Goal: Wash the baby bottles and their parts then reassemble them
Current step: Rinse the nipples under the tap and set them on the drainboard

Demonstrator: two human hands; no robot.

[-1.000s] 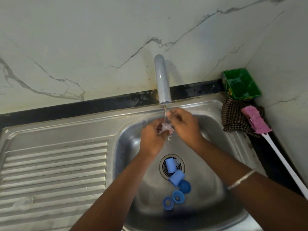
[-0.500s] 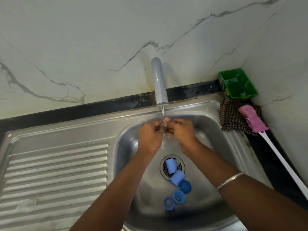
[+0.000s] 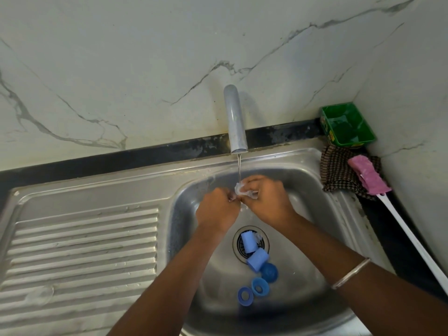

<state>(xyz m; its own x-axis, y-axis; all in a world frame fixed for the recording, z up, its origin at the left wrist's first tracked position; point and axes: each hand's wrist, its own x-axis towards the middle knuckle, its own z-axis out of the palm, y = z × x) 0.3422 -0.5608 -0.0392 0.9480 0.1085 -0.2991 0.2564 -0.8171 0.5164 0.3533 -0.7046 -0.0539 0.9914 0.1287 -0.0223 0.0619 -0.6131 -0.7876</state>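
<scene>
Blue caps; green tub; pink brush; brown checked cloth; grey-veined white wall.

Both forearms rise from the lower frame to its centre, where the left hand and right hand meet with fingers curled, pinching together.
</scene>
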